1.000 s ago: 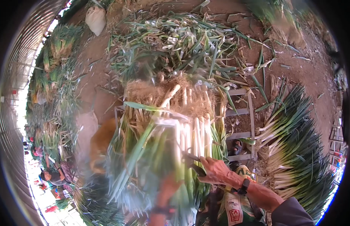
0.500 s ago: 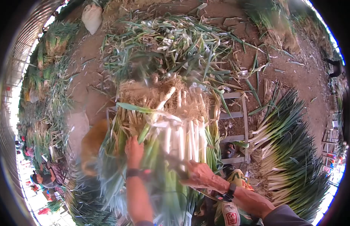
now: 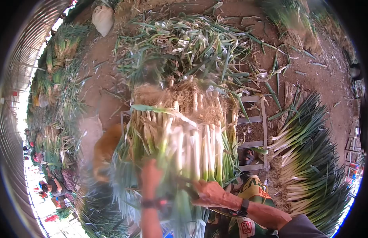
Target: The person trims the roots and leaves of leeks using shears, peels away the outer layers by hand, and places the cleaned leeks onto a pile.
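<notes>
A pile of long green onions (image 3: pixel 197 154) lies before me, with white stalks toward me and matted roots (image 3: pixel 184 95) at the far end. My left hand (image 3: pixel 151 173), blurred by motion, is closed around a single green onion (image 3: pixel 167 137) at the pile's left side. My right hand (image 3: pixel 214 194) is at the lower right of the pile, fingers curled around a dark, knife-like tool (image 3: pixel 187 183). Its blade is smeared and partly lost against the leaves. A torn green and white leaf (image 3: pixel 164 111) lies across the stalks.
A metal rack (image 3: pixel 265 135) supports the pile. Trimmed leaves (image 3: pixel 184 47) are heaped beyond it. More green onions (image 3: pixel 310 158) lie in rows at right, with other bundles (image 3: pixel 53 123) at left. A tan furry shape (image 3: pixel 104 148) is beside the pile; a person (image 3: pixel 55 185) is farther left.
My left hand has moved down toward me, and the green onion has come with it, its root end lower. My right hand has barely moved. The whole view has shifted slightly.
</notes>
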Demonstrator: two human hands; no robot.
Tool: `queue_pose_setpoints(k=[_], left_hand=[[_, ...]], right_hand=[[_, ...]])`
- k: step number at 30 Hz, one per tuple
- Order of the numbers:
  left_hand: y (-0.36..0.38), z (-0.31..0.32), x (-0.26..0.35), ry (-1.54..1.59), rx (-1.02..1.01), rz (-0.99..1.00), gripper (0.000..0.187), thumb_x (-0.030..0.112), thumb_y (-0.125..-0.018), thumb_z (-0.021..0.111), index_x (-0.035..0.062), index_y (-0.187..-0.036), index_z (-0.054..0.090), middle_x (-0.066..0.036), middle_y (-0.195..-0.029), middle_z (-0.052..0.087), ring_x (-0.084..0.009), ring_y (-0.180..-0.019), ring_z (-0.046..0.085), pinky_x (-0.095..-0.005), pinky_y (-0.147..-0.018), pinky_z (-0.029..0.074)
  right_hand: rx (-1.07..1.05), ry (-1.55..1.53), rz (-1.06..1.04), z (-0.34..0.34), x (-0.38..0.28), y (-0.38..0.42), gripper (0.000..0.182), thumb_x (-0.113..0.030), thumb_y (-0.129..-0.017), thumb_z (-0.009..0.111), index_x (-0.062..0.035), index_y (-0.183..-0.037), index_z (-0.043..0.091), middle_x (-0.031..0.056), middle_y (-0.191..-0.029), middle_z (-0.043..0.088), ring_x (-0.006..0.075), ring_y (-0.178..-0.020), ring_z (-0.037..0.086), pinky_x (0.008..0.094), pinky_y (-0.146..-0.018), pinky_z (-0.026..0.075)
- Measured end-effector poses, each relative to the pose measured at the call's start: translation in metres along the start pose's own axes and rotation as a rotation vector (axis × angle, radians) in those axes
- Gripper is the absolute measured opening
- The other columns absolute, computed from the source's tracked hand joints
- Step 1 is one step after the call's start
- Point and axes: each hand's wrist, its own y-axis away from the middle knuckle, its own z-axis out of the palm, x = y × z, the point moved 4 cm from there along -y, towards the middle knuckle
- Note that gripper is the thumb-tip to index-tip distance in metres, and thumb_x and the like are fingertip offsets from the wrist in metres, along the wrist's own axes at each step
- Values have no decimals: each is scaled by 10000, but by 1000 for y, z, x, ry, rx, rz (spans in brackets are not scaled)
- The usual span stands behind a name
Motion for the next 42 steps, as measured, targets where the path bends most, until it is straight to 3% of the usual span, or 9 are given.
queue_pose_setpoints(k=[5,8,12,15,17,20,34,37,42], left_hand=[[13,10,-23,-25,-2,69,560,177,-700,785,51,-1221,620,-213,-1172,644,-407,-1088,623,-473,-935,497],[36,-4,-19,-19,-31,57,531,164,-687,778,41,-1185,641,-218,-1134,642,-416,-1047,624,-477,-919,497],[62,-2,-33,49,-45,51,462,185,-694,766,22,-1115,670,-216,-1082,653,-410,-995,633,-477,-884,505],[80,3,-37,181,-75,59,416,206,-702,756,9,-1062,687,-207,-1026,668,-378,-934,654,-451,-844,519],[90,8,-37,264,-102,73,401,217,-704,751,2,-1038,694,-198,-961,677,-347,-881,668,-427,-812,528],[97,26,-53,277,-164,35,395,206,-710,738,-1,-1044,698,-183,-916,688,-296,-829,676,-395,-776,533],[96,12,-72,1019,-399,-187,521,44,-723,611,-11,-1240,650,-24,-898,629,-151,-805,579,-289,-775,478],[101,23,-88,946,-407,-214,506,34,-732,609,-31,-1232,653,-32,-919,646,-148,-822,595,-281,-785,479],[119,77,-98,748,-433,-169,414,77,-763,664,-21,-1165,660,-68,-950,682,-173,-838,624,-306,-778,493]], right_hand=[[82,-55,54,-24,2,-17,625,-290,-842,697,-84,-1391,481,173,-791,627,362,-588,637,501,-526,535],[65,-24,73,-35,1,-28,467,-409,-1041,448,47,-1111,523,161,-842,586,284,-603,580,425,-527,500],[21,-23,143,-34,7,-46,445,-355,-949,563,46,-1136,515,185,-900,604,319,-676,618,436,-632,549],[30,46,121,-20,19,-62,468,-253,-922,571,-178,-1371,462,188,-1047,661,322,-719,674,417,-574,574],[37,80,94,-14,25,-70,488,-230,-904,587,-173,-1372,461,195,-1054,668,320,-728,686,409,-567,582],[41,77,60,-16,27,-80,443,-265,-868,639,63,-1137,513,208,-916,628,310,-711,660,408,-623,580],[-133,-100,-203,-38,0,-22,314,-155,-974,542,-18,-1257,551,166,-756,640,169,-418,517,323,-321,415],[-65,92,-354,-43,-8,6,434,-285,-903,663,30,-1171,530,156,-753,615,250,-475,572,399,-387,479],[-65,127,-160,-39,36,32,637,-366,-799,762,42,-1208,495,166,-842,612,345,-633,644,455,-529,544]])
